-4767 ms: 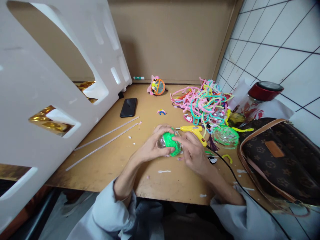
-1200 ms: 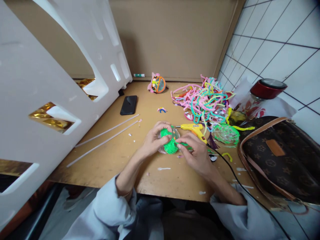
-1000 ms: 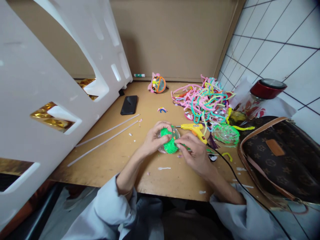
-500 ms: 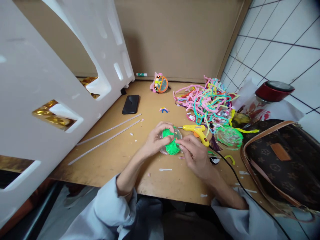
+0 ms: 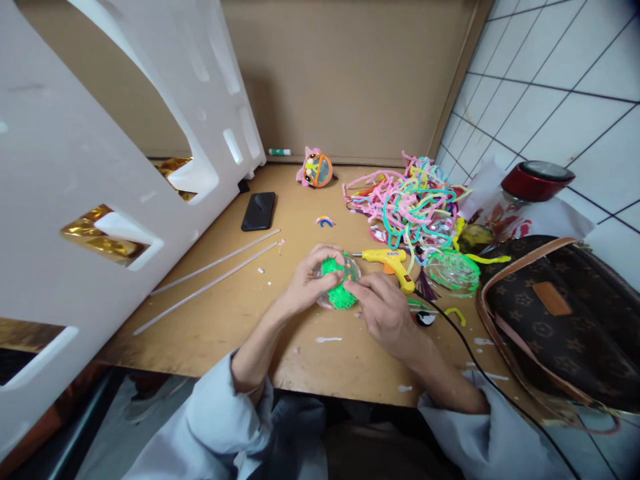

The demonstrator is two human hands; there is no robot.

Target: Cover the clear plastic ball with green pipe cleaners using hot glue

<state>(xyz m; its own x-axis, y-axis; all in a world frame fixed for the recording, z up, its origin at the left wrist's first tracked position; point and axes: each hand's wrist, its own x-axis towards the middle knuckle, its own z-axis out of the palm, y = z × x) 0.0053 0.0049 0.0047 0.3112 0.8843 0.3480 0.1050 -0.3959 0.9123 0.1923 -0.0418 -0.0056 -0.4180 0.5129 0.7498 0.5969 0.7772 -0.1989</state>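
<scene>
A clear round piece with bright green fuzzy filling (image 5: pixel 341 297) is held just above the wooden table, near its middle. My left hand (image 5: pixel 314 279) grips its left side, thumb on top and fingers curled round the far edge. The closed fingertips of my right hand (image 5: pixel 383 305) press at its right side, by some small orange bits; whether they pinch anything is too small to tell. Just behind my right hand lies a yellow glue gun (image 5: pixel 395 261). A second clear round piece with green strands (image 5: pixel 454 272) rests farther right.
Tangled pipe cleaners (image 5: pixel 405 200) are heaped at the back right, near a red-lidded jar (image 5: pixel 537 180) and a brown bag (image 5: pixel 565 320). A phone (image 5: pixel 259 211), two white sticks (image 5: pixel 210 285), a small rainbow (image 5: pixel 325 221) and a decorated ball (image 5: pixel 317 169) lie farther back. A white panel (image 5: pixel 150 100) stands left.
My right fingertips have moved slightly left and now press closer against the green piece. My left hand keeps its grip. The whole view has shifted a little.
</scene>
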